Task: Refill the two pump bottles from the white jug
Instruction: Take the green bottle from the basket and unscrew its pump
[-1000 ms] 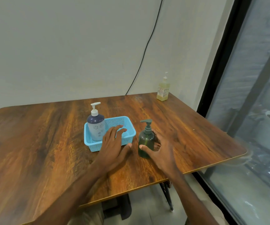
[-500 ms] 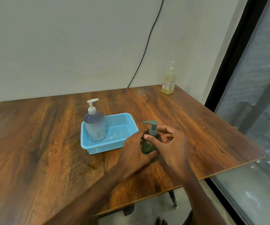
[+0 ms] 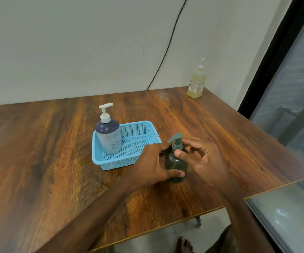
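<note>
My left hand (image 3: 154,162), which was resting on the blue basket (image 3: 111,166) a second ago, is now wrapping round the body of the green pump bottle (image 3: 176,167). The bottle is standing on the table (image 3: 220,134) just right of the basket. My right hand (image 3: 207,161) is pinching its collar with thumb and forefinger, the other fingers loosely spread. The navy-and-white pump bottle (image 3: 109,139) is still standing in the basket.
</note>
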The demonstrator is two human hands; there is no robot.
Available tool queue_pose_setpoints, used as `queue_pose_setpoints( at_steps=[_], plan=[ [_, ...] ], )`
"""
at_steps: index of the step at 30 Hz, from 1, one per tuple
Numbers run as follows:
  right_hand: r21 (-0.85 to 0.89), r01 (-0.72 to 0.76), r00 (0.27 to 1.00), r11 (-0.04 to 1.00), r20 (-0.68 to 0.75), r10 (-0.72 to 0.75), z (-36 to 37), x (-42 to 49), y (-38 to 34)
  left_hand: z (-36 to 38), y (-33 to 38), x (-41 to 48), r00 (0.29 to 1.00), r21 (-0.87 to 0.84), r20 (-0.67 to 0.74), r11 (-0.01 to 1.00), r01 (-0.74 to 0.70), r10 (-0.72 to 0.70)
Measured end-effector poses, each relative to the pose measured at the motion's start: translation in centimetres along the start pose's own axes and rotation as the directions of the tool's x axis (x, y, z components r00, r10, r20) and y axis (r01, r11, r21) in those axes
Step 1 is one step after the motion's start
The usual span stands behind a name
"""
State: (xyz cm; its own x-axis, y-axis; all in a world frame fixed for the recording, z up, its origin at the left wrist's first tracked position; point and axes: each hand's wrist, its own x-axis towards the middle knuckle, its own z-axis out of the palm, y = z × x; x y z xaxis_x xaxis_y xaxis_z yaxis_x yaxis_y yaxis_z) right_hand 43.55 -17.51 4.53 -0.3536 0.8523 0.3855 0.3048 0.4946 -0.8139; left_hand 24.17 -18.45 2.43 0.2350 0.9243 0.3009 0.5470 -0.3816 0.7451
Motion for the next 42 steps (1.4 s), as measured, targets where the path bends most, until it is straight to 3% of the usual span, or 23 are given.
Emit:
queue_pose_setpoints(
  at_steps=[3, 5, 7, 12, 14, 18, 20, 23, 25, 28, 31, 34, 37, 39, 42],
  plan=[
    [0.055, -0.012, 0.999, 0.998, 0.044, 0.010, -1.3, -0.3, 0.5, 0.9, 0.3, 0.2, 1.000, 0.021, -0.007, 1.000, 0.010, -0.010],
    [0.114, -0.059, 0.996, 0.992, -0.053, 0.066, -1.2, -0.7, 0.2, 1.2, 0.4, 0.1, 0.999, 0.022, -0.009, 0.999, 0.034, -0.034],
    [0.035, -0.071, 0.982, 0.997, -0.172, 0.076, -0.9, -0.8, 0.1, 1.4, 0.4, -0.2, 0.999, -0.015, -0.022, 0.999, 0.048, -0.048],
    [0.029, -0.089, 0.966, 0.996, -0.240, 0.093, 0.6, -0.8, 0.3, 1.6, 0.4, -0.6, 0.998, -0.012, -0.047, 0.999, 0.052, -0.052],
    [0.043, -0.069, 0.971, 0.997, -0.228, 0.077, 0.8, -1.0, 0.3, 1.6, 0.6, -0.6, 0.998, -0.020, -0.044, 0.999, 0.048, -0.048],
    [0.289, -0.030, 0.996, 0.957, -0.077, 0.055, 0.6, -1.5, 0.2, 1.6, 0.7, -0.7, 0.998, -0.045, -0.053, 0.999, 0.027, -0.029],
    [0.239, -0.050, 0.996, 0.970, -0.060, 0.066, 0.6, -1.5, 0.0, 1.6, 0.6, -0.7, 0.998, -0.040, -0.046, 0.999, 0.030, -0.032],
    [0.030, -0.110, 0.975, 0.993, -0.188, 0.114, 0.9, -1.2, -0.6, 1.6, 0.4, -0.6, 0.998, -0.021, -0.046, 0.999, 0.036, -0.036],
    [-0.021, -0.124, 0.961, 0.992, -0.252, 0.115, 1.2, -1.1, -0.5, 1.7, 0.4, -0.7, 0.998, -0.020, -0.058, 0.999, 0.025, -0.026],
    [0.052, -0.093, 0.964, 0.994, -0.245, 0.103, 1.1, -1.2, -0.4, 1.7, 0.6, -0.7, 0.998, -0.013, -0.060, 1.000, 0.014, -0.014],
    [0.211, -0.059, 0.989, 0.976, -0.123, 0.086, 0.8, -1.6, -0.7, 1.7, 0.6, -0.7, 0.998, -0.040, -0.070, 0.999, 0.004, -0.007],
    [0.087, -0.106, 0.987, 0.991, -0.110, 0.116, 0.8, -1.4, -0.9, 1.7, 0.6, -0.7, 0.998, -0.030, -0.067, 1.000, 0.003, -0.005],
    [-0.029, -0.138, 0.963, 0.990, -0.238, 0.127, 1.1, -1.1, -1.4, 1.7, 0.6, -0.7, 0.998, -0.032, -0.064, 0.999, 0.022, -0.024],
    [0.002, -0.112, 0.953, 0.994, -0.282, 0.108, 1.0, -1.0, -1.4, 1.7, 0.6, -0.7, 0.998, -0.028, -0.064, 0.999, 0.016, -0.018],
    [0.116, -0.092, 0.977, 0.989, -0.183, 0.113, 0.4, -1.0, -1.4, 1.7, 0.7, -0.6, 0.998, -0.024, -0.059, 1.000, 0.015, -0.017]
  ],
)
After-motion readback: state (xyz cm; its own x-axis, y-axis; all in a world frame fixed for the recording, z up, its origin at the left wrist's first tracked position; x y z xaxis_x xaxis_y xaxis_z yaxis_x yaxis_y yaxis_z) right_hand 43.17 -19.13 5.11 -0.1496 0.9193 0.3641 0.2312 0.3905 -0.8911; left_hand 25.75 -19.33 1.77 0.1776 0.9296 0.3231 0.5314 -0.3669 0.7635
